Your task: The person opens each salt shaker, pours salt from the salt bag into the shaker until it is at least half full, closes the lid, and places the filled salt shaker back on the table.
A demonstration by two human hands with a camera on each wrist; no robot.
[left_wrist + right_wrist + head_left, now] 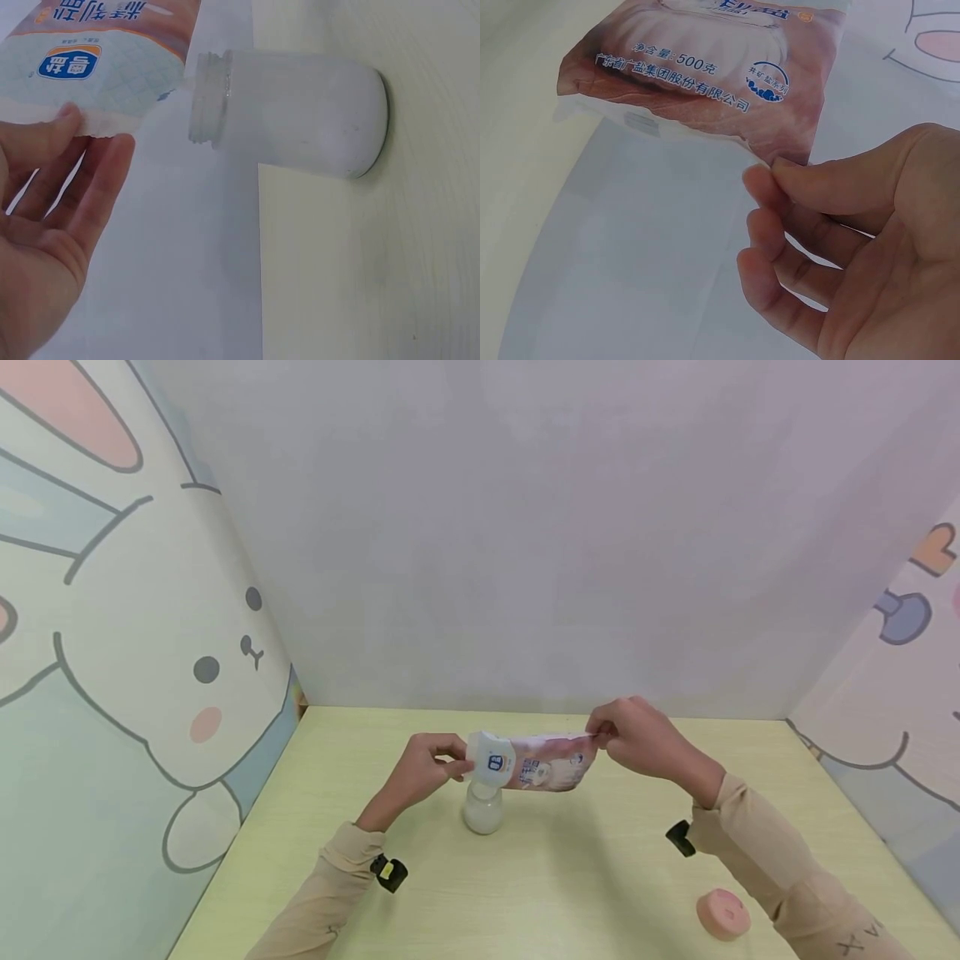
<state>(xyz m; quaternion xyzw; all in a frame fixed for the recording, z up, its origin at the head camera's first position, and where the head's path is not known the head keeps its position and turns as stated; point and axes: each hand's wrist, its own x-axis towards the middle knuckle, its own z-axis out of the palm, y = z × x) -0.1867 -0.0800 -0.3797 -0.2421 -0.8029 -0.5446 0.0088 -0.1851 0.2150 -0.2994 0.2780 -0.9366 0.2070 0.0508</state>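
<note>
A salt bag [551, 764], pinkish-brown with a pale end marked by a blue logo, is held sideways over the table. My left hand [423, 768] pinches the pale end's edge between thumb and fingers, as the left wrist view shows. At the opposite end, my right hand [641, 735] pinches a corner with thumb and forefinger, its other fingers loosely bent. Beneath the pale end stands an upright glass jar [300, 112] without a lid, whitish inside. White salt [165, 116] streams from the bag's corner into the jar's mouth. How full the jar is, I cannot tell.
A round pink lid-like piece [723, 915] lies on the light wooden table [525, 893] near the right forearm. A plain pale wall [525, 543] rises behind the table. Side walls with cartoon rabbit pictures [172, 610] flank it. Both wrists wear small black devices [388, 872].
</note>
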